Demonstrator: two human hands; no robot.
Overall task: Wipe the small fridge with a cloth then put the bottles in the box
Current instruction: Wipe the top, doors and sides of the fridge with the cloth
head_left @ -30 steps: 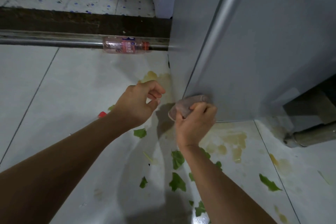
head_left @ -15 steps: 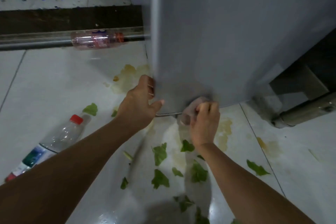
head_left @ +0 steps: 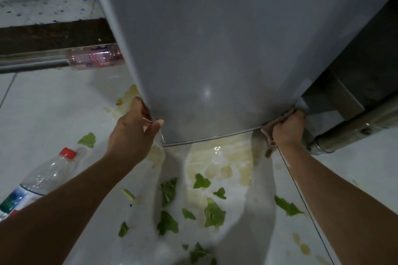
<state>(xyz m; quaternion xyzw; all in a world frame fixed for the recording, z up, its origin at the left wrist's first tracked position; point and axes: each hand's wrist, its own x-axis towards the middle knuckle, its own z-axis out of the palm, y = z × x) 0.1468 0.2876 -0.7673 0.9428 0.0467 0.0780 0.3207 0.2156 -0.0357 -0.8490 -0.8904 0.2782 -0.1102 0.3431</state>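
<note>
The grey small fridge (head_left: pixel 215 49) fills the upper middle of the view, its door face toward me. My left hand (head_left: pixel 131 133) grips the door's lower left corner. My right hand (head_left: pixel 287 129) holds a pinkish cloth (head_left: pixel 269 135) pressed at the door's lower right corner. A clear bottle with a red cap (head_left: pixel 43 176) lies on the floor at the left. A pink-labelled bottle (head_left: pixel 94 59) lies against the metal door track behind the fridge's left edge. No box is in view.
Green leaf scraps (head_left: pixel 213 213) and yellowish spill stains (head_left: pixel 226 168) cover the white tiled floor below the fridge. A metal cylinder and bracket (head_left: pixel 349 127) stand at the right. A metal floor track (head_left: pixel 32 64) runs along the back left.
My right hand slid the cloth rightward along the door's bottom edge to its right corner. My left hand took hold of the door's lower left corner. The view moved closer to the fridge.
</note>
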